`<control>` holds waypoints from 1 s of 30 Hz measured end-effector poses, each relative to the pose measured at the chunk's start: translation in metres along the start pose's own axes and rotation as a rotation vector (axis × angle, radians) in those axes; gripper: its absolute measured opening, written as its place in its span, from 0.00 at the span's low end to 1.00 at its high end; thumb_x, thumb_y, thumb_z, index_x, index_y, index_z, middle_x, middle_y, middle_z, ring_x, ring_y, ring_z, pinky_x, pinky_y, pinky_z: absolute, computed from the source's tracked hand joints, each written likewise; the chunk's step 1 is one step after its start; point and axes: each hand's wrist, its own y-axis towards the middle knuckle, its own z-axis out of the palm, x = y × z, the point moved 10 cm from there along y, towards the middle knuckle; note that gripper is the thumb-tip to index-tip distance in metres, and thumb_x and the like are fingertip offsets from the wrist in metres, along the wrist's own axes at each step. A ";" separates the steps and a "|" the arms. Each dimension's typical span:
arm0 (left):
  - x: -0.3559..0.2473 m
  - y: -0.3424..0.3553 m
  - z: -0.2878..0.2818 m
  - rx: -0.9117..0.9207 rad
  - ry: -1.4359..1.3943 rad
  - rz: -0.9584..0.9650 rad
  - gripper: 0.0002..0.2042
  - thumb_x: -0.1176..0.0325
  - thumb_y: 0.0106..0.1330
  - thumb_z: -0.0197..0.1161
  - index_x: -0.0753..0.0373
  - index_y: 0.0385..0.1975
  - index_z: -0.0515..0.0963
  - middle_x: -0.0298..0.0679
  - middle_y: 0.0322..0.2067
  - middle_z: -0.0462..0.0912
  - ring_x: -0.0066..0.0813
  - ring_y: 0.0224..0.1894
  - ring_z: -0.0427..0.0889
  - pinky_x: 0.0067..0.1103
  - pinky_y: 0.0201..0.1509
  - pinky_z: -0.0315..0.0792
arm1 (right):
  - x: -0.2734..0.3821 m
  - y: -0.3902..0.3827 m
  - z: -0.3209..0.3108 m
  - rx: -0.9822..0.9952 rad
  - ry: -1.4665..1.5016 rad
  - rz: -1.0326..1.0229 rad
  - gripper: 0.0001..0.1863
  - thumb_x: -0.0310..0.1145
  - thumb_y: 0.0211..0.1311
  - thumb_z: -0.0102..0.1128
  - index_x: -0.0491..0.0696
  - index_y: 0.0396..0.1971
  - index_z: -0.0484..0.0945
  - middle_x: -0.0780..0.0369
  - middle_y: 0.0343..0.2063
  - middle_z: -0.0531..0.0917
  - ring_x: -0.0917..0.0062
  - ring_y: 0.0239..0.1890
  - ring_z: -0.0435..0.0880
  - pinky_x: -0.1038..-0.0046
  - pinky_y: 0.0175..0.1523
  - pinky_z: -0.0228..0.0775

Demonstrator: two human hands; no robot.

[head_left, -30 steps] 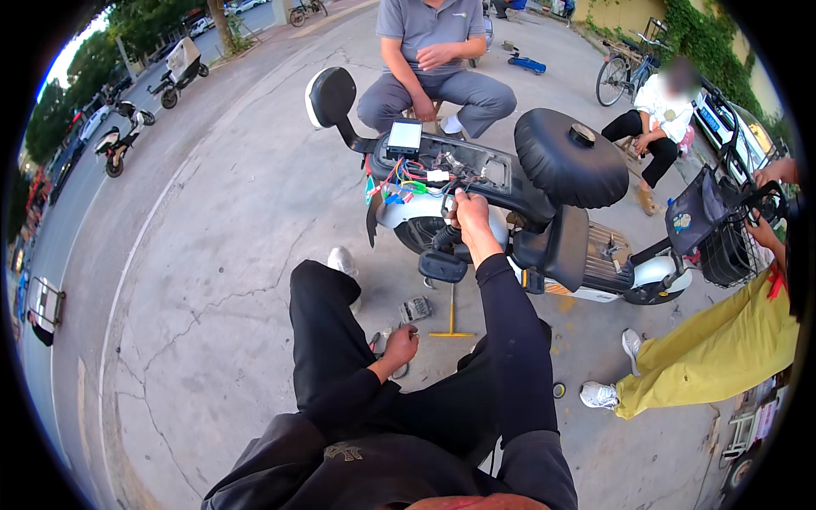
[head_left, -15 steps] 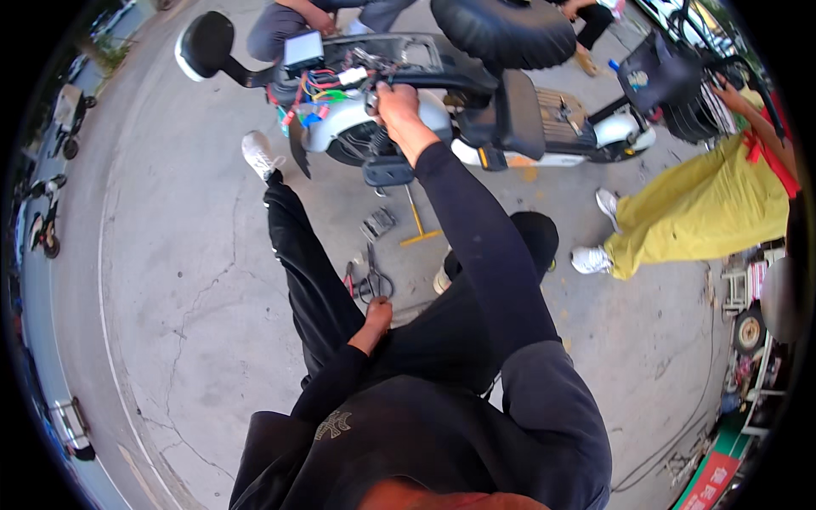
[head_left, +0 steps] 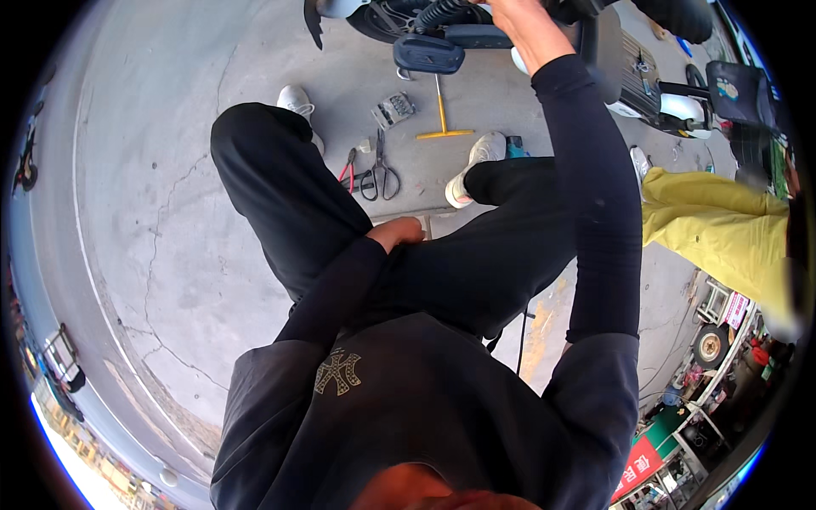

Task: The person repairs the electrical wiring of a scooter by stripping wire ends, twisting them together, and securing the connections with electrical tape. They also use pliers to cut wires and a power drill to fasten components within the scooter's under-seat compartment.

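Right hand (head_left: 520, 17) — whole in view 0.5 s ago, now cut by the upper edge, at the scooter (head_left: 602, 55), itself now partly out of frame. Fingers mostly unseen; opening and grip cannot be told. Left hand (head_left: 401, 231) loosely curled; cannot tell if holding anything. Ahead on the ground (head_left: 170, 255) — scissors (head_left: 380, 159), red pliers (head_left: 348, 166), yellow T-bar (head_left: 444, 133).
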 end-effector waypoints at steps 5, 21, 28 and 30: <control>0.013 -0.022 0.002 0.081 -0.118 -0.090 0.24 0.49 0.65 0.57 0.66 0.44 0.84 0.55 0.44 0.85 0.51 0.49 0.84 0.39 0.54 0.75 | 0.010 -0.002 0.011 0.051 0.056 -0.001 0.18 0.39 0.74 0.54 0.45 0.22 0.75 0.64 0.15 0.76 0.80 0.12 0.72 0.76 0.16 0.60; 0.235 0.042 0.020 -0.219 0.120 -0.171 0.51 0.73 0.44 0.78 0.44 0.73 0.60 0.43 0.67 0.71 0.41 0.68 0.70 0.53 0.72 0.51 | 0.020 -0.017 0.021 0.160 0.179 0.047 0.19 0.39 0.72 0.56 0.42 0.22 0.73 0.65 0.14 0.77 0.82 0.14 0.76 0.74 0.21 0.65; 0.278 0.061 0.005 -0.674 -1.936 -0.752 0.39 0.77 0.48 0.73 0.50 0.62 0.63 0.42 0.53 0.75 0.40 0.50 0.76 0.38 0.51 0.66 | 0.025 -0.018 0.008 0.170 0.144 -0.030 0.18 0.35 0.75 0.54 0.43 0.23 0.69 0.67 0.14 0.74 0.85 0.14 0.74 0.77 0.20 0.64; 0.284 0.063 0.003 -0.660 -1.910 -0.773 0.36 0.80 0.49 0.69 0.49 0.60 0.62 0.42 0.51 0.74 0.39 0.46 0.76 0.36 0.42 0.67 | 0.020 -0.017 0.008 0.151 0.161 -0.016 0.18 0.36 0.75 0.54 0.43 0.23 0.69 0.67 0.14 0.74 0.85 0.13 0.74 0.78 0.19 0.63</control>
